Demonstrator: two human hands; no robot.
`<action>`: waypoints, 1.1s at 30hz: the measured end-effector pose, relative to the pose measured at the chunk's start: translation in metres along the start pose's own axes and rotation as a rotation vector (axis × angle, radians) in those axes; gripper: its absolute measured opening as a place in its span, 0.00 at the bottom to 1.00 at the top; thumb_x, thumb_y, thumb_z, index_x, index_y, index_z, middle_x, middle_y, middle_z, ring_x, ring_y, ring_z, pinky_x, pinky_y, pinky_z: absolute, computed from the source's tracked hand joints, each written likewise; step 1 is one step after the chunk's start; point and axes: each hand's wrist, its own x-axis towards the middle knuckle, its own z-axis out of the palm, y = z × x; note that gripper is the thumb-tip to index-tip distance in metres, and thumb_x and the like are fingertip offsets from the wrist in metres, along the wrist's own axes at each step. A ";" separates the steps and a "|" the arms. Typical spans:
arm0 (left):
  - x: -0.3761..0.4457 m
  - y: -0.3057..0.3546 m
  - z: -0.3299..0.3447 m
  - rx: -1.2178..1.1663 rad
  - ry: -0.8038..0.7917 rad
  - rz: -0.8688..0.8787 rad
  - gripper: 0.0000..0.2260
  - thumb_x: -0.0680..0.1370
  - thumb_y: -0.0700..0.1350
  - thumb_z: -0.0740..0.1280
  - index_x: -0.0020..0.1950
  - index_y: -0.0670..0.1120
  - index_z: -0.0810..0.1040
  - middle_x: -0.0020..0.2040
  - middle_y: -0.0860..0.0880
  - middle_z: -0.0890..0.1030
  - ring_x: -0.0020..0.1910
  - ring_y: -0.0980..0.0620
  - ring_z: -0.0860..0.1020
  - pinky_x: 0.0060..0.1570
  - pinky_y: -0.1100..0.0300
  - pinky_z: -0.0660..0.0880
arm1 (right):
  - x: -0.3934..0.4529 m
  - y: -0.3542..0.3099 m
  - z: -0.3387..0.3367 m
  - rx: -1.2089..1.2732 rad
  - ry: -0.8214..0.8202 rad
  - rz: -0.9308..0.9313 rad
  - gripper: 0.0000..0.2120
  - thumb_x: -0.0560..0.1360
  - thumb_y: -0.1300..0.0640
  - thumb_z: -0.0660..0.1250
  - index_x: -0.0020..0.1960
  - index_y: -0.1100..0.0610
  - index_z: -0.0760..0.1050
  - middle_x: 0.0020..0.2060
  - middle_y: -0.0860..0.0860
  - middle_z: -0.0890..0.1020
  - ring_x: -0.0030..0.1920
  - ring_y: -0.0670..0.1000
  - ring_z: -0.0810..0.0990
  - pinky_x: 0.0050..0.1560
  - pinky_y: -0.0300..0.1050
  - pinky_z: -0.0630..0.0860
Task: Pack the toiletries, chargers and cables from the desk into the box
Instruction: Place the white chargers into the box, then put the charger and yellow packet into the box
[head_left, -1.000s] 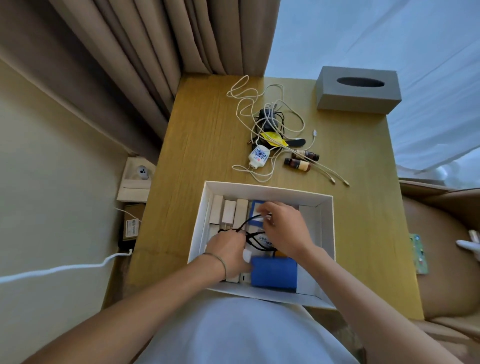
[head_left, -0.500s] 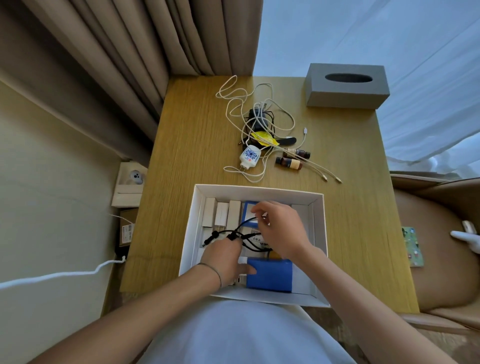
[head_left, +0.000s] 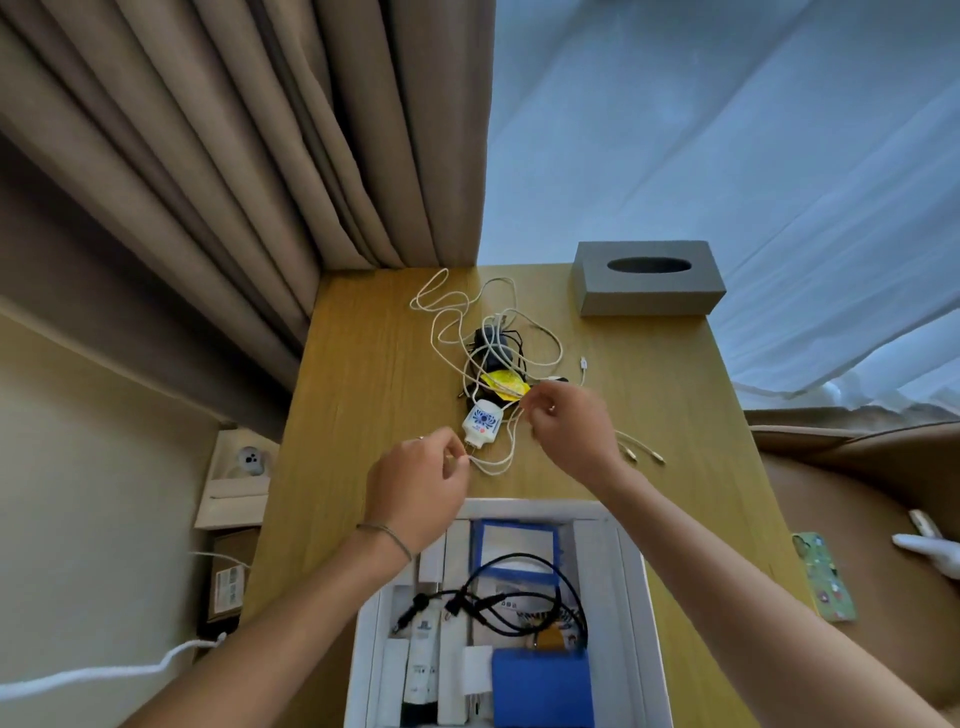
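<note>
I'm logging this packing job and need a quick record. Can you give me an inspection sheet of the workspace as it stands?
Surface: wooden desk, white cardboard box at its near edge.
Job's things: white charger with blue print on the desk; blue pouch and white tubes in the box.
Clutter: grey tissue box, yellow packet.
Hands: left hand and right hand each pinch the white cable.
Cables: white cable tangled on the desk; black cable in the box.
Surroundings: beige curtain, sheer curtain.
</note>
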 end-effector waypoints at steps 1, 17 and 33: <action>0.012 -0.004 0.004 0.013 -0.021 -0.029 0.06 0.79 0.49 0.64 0.43 0.55 0.77 0.31 0.56 0.78 0.29 0.59 0.76 0.24 0.62 0.71 | 0.013 0.002 0.003 -0.010 -0.010 0.032 0.12 0.76 0.63 0.63 0.51 0.54 0.84 0.43 0.49 0.87 0.34 0.49 0.83 0.40 0.50 0.83; 0.065 -0.047 0.051 -0.043 -0.190 -0.184 0.05 0.79 0.46 0.65 0.46 0.55 0.79 0.37 0.56 0.81 0.36 0.56 0.80 0.38 0.55 0.82 | 0.124 0.043 0.062 -0.054 -0.113 0.469 0.11 0.72 0.55 0.78 0.47 0.56 0.77 0.42 0.52 0.83 0.44 0.52 0.81 0.44 0.49 0.81; 0.112 -0.032 0.094 -0.077 -0.200 -0.197 0.21 0.74 0.55 0.71 0.65 0.51 0.73 0.58 0.49 0.78 0.49 0.49 0.77 0.43 0.55 0.77 | 0.035 -0.009 -0.013 0.422 0.244 0.094 0.02 0.77 0.59 0.72 0.46 0.54 0.80 0.38 0.50 0.84 0.38 0.46 0.82 0.38 0.38 0.78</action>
